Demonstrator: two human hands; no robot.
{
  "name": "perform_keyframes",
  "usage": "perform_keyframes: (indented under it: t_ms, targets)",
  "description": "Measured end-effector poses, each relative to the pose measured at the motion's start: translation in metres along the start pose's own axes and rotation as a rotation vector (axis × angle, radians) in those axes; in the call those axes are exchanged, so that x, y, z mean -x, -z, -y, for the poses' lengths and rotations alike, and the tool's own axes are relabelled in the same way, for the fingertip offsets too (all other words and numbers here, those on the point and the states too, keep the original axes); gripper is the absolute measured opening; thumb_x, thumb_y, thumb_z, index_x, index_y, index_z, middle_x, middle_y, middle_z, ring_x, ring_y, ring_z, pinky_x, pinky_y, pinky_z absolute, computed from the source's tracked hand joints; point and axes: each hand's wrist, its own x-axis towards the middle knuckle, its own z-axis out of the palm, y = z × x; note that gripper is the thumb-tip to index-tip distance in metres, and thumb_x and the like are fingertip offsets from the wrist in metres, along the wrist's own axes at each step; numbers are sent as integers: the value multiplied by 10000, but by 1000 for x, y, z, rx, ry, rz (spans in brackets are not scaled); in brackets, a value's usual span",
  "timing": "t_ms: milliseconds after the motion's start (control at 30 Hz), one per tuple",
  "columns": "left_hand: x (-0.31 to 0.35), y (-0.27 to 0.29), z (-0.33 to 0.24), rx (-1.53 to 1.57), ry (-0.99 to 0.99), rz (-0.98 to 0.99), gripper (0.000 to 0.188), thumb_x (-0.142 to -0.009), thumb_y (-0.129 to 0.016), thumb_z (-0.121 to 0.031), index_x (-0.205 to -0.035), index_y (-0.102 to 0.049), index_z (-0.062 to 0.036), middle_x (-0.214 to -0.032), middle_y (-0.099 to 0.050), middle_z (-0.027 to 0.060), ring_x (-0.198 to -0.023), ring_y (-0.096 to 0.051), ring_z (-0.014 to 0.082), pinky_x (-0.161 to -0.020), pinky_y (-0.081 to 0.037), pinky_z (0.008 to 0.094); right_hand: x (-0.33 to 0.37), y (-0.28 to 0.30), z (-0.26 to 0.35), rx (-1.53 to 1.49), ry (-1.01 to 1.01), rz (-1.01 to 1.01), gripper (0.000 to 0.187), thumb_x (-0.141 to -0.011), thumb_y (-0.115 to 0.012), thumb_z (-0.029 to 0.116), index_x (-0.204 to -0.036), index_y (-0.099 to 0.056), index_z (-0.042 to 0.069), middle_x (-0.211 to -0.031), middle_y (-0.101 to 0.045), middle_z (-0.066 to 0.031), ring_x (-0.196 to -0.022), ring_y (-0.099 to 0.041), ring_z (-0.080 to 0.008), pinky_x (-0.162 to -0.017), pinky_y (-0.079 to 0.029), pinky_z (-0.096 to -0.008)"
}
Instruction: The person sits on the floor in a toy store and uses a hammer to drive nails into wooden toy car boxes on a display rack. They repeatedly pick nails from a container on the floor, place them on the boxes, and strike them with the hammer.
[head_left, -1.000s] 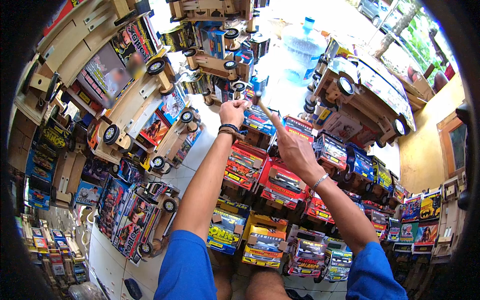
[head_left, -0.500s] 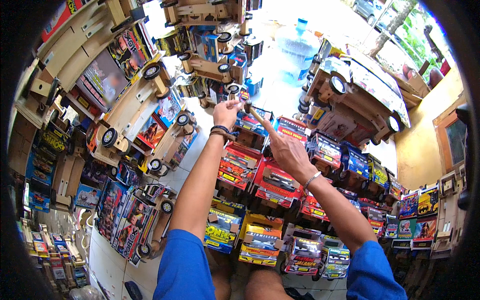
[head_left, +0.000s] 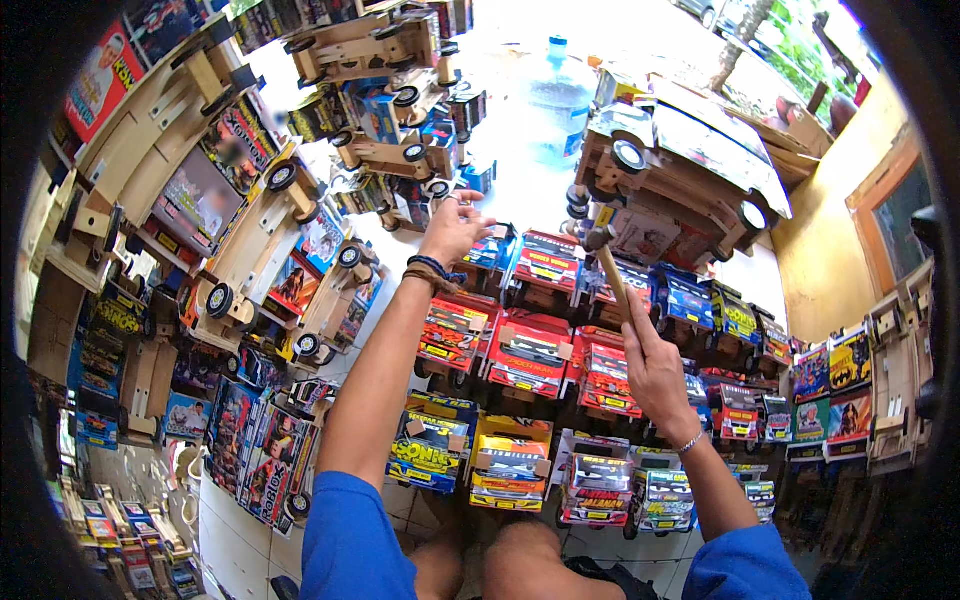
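My right hand [head_left: 655, 375] is wrapped around the wooden handle of a hammer [head_left: 613, 275], whose dark head points up and away from me, above the rows of toy trucks. My left hand [head_left: 455, 238] reaches out with its fingers apart, over a blue toy truck [head_left: 490, 252] at the far end of the rows. No object shows in that hand. Beside the truck, a red one [head_left: 546, 262] stands between my two hands. Closer to me are a red truck [head_left: 530, 355] and a yellow-orange one [head_left: 510, 465].
Wooden toy trucks with black wheels lie stacked on their sides at the left [head_left: 240, 250]. A large toy truck [head_left: 680, 170] leans at the right, near a clear blue water jug [head_left: 558, 105]. A yellow wall [head_left: 830, 250] with a wooden-framed window bounds the right.
The hammer has swung away to the right and its head is now apart from my left hand. My left hand's fingers have spread from their close-together position.
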Motion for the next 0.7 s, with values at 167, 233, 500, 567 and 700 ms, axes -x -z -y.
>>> perform_keyframes:
  t_ms: [167,233,500,567,700]
  targets:
    - [2,-42,-13,88,204,198,287,-919,-745,-57,-1159,-605,16,-1066,-690,91,-979,-723,197,-779,-624,286,35,12,-3,-46,-80,13,544,-1054,-510,145,-1576,-356,129,-693,-584,-256,-526,-586,-350,-537,-447,-458]
    - [0,-54,-6,-177,138,165,257,-913,-763,-104,-1130,-686,10,-978,-733,69,-913,-709,128,-729,-582,248,43,14,-5,-47,-84,24,550,-1054,-511,147,-1580,-351,138,-684,-579,-248,-525,-583,-343,-538,-447,-454]
    - [1,-60,23,-375,43,48,269,-893,-774,-150,-1060,-747,59,-905,-771,118,-760,-721,135,-704,-582,277,48,10,-12,-94,-190,42,549,-1050,-513,152,-1577,-358,149,-668,-577,-233,-531,-587,-353,-541,-442,-458]
    - [3,-61,22,-479,-15,16,282,-876,-785,-170,-1054,-754,48,-895,-775,127,-764,-732,147,-713,-582,282,48,8,-13,-96,-165,36,546,-1051,-513,155,-1575,-361,148,-668,-580,-235,-531,-589,-355,-543,-442,-460]
    - [4,-63,17,-568,-79,-39,277,-839,-810,-213,-1010,-781,3,-872,-776,137,-767,-746,176,-719,-580,300,48,7,-14,-102,-202,67,544,-1052,-514,161,-1574,-363,147,-672,-589,-242,-534,-593,-365,-546,-440,-469]
